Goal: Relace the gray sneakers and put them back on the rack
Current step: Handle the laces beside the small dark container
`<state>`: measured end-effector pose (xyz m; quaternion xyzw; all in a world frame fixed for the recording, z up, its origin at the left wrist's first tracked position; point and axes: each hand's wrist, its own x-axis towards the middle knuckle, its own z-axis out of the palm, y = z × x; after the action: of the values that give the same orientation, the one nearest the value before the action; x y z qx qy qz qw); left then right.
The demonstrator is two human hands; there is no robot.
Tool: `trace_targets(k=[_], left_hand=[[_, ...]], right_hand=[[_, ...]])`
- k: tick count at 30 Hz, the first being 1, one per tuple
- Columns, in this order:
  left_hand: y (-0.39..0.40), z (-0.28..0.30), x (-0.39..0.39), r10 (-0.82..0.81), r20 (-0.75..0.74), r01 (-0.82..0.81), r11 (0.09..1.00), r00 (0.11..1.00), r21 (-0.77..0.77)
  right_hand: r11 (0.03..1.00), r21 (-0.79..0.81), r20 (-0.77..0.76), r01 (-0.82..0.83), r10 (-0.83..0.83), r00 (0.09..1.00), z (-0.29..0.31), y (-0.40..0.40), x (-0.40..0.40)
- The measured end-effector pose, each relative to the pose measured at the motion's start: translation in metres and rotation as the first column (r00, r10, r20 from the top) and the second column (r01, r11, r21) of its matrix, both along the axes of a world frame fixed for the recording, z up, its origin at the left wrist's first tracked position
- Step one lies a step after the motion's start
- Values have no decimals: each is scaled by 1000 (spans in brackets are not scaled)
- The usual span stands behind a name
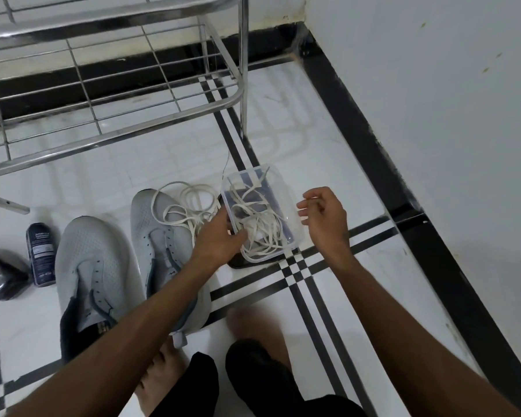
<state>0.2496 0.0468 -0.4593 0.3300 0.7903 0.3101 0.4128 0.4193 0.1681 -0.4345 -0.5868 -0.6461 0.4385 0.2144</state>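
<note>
Two gray sneakers (97, 266) are stood unlaced on the tiled floor (358, 296) below one metal rack (112, 136). White laces (187, 203) are tangled in one clear container (292, 212), where they are pinched by the left hand (220, 236). The right hand (325, 218) is held just beside its rim, fingers loosely curled, holding nothing. Bare floor is left toward the wall (433, 100).

Your left arm ran from the lower left up to mid-frame, and your left hand (220, 236) was reaching forward with fingers curled downward. Your right hand (322, 218) hovered right of centre, fingers loosely bent and holding nothing, forearm stretching to the lower right.
</note>
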Motion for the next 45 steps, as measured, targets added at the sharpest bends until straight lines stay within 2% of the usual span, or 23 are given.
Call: trace_targets(k=[2,3,4,6,9,12,14,17,21,24,26,28,29,31,34,37,38,40,42,45], left_hand=[[-2,2,-3,30,14,-30,999,999,23],[-4,4,-6,45,22,-45,999,999,20],[-6,7,-9,67,30,-68,998,997,18],[-9,14,-18,131,38,-132,991,991,26],[-16,28,-29,163,-52,-161,986,985,50],[-28,31,-38,170,-59,-166,984,984,59],[-36,30,-42,186,-46,-184,982,981,54],[-41,31,-43,209,-19,-208,977,978,44],[-42,32,-40,202,4,-202,978,979,51],[-38,30,-37,168,-37,-165,983,985,82],[-34,30,-32,152,-32,-149,986,988,80],[-30,28,-28,149,2,-148,985,989,83],[-28,25,-24,145,8,-145,986,989,79],[-23,18,-15,121,19,-122,991,993,49],[-13,9,6,86,49,-87,996,995,22],[-4,5,28,30,45,-31,999,999,13],[-2,3,32,22,56,-22,1000,998,12],[-3,1,39,65,93,-70,997,994,45],[-6,-4,38,126,22,-127,988,992,89],[-4,-6,31,165,-77,-150,974,983,170]], right_hand=[[973,-123,-77,196,-206,975,-8,3,3],[950,-185,-59,251,-266,962,-14,3,5],[942,-223,5,250,-256,967,-23,2,5],[969,-233,224,82,-28,974,-45,-3,4],[961,-219,419,-168,248,874,-65,-19,-6],[946,-136,560,-293,317,766,-72,-35,-16],[950,-69,606,-303,281,744,-74,-44,-20],[982,-87,569,-165,185,801,-77,-47,-24],[962,-269,502,52,94,860,-71,-37,-25],[909,-383,272,165,-60,960,-50,-30,-19],[914,-336,102,229,-206,973,-29,-28,-9],[942,-211,-25,260,-271,962,-5,-26,0],[966,-105,-33,237,-242,970,6,-26,4],[980,160,48,121,-130,990,26,-28,9],[890,431,193,-150,72,979,31,-39,9],[829,433,346,-354,210,914,9,-51,5],[785,431,432,-444,253,866,0,-55,4],[680,368,625,-634,324,710,-19,-64,3],[647,314,674,-695,363,643,-25,-70,-1],[618,296,645,-729,434,629,-28,-75,-1]])
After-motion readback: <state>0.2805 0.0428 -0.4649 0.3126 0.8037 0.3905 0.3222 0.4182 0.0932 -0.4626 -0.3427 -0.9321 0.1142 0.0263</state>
